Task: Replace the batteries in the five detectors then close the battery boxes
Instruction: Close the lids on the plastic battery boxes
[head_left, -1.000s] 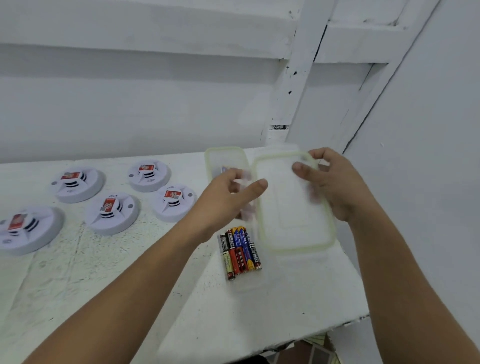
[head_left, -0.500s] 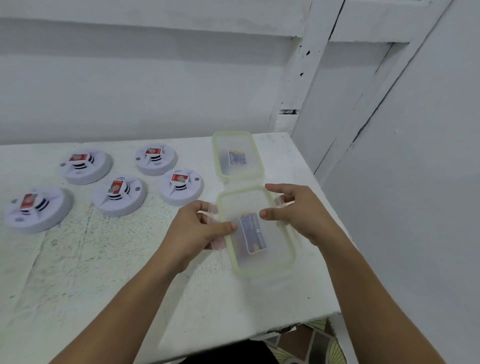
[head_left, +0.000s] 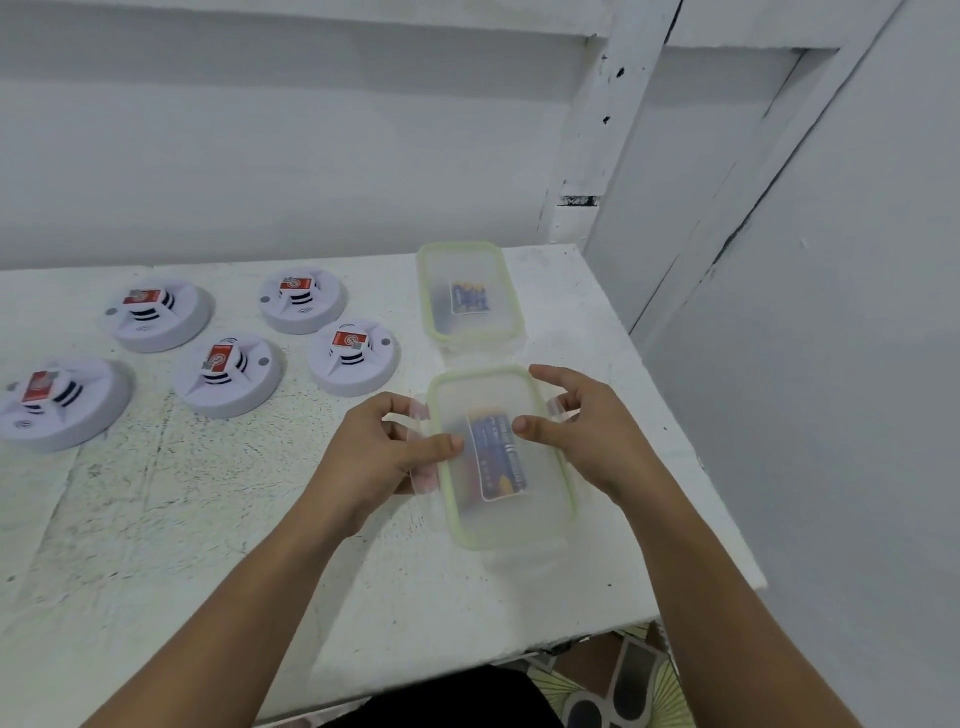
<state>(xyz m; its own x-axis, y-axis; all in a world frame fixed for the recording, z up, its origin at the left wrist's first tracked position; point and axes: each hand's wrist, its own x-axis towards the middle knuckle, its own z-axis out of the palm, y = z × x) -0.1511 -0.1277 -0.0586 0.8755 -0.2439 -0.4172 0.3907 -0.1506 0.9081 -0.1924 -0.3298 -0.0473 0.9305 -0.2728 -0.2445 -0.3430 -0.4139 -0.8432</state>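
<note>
Whereas lid (head_left: 498, 519) hung lifted before, it now covers container (head_left: 522, 562).

The clear green-rimmed plastic lid (head_left: 496, 519), raised a second ago, now covers the near clear plastic box (head_left: 522, 560); left hand (head_left: 374, 457) and right hand (head_left: 592, 436) came down with it.

I am looking down on a white table (head_left: 156, 545) whose paint is showing grey scuffs and speckles. Its near right corner is ending just above a patch of patterned floor (head_left: 628, 691) in yellow, grey and brown. A plain white wall (head_left: 260, 156) is running along the table's far edge, with a ledge (head_left: 311, 26) jutting out across its top. A chipped white post (head_left: 608, 130) is rising at the table's far right corner, dark flecks showing in its paint. Another white wall (head_left: 857, 364) is closing in the right side.
</note>
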